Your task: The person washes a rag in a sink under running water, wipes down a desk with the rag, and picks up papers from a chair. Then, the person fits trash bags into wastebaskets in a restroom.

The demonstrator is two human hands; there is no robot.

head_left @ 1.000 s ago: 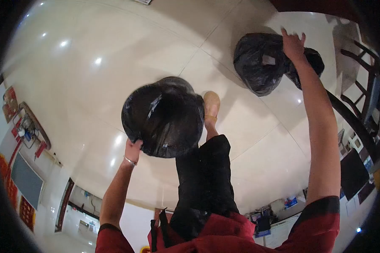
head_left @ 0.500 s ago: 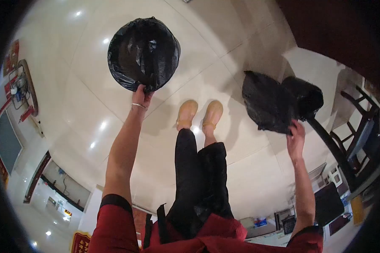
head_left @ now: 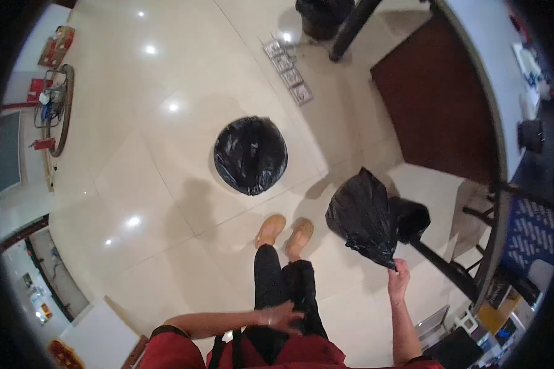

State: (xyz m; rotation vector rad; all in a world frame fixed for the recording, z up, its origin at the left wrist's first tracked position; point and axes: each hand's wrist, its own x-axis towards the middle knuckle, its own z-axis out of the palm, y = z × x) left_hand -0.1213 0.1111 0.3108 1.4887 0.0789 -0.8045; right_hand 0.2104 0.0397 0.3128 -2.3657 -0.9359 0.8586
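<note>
My right hand [head_left: 399,280] pinches the lower corner of a black plastic garbage bag [head_left: 363,215], which spreads up and to the left. Right beside that bag is another black plastic-covered bundle [head_left: 410,219]; whether the two are joined I cannot tell. My left hand [head_left: 283,317] is in front of my thighs with its fingers stretched out, slightly blurred and holding nothing. A round trash bin lined with a black bag [head_left: 250,155] stands on the floor ahead of my feet, apart from both hands.
A dark red-brown panel [head_left: 437,98] and black furniture legs [head_left: 440,261] are at the right. At the top lie a row of small packages [head_left: 288,72] and another black-bagged bin [head_left: 324,17]. A machine with a wheel [head_left: 58,111] stands far left on the tiled floor.
My left hand has let go of the lined bin and come back to my body. My right hand has closed on the bag's corner. The view has shifted toward the right.
</note>
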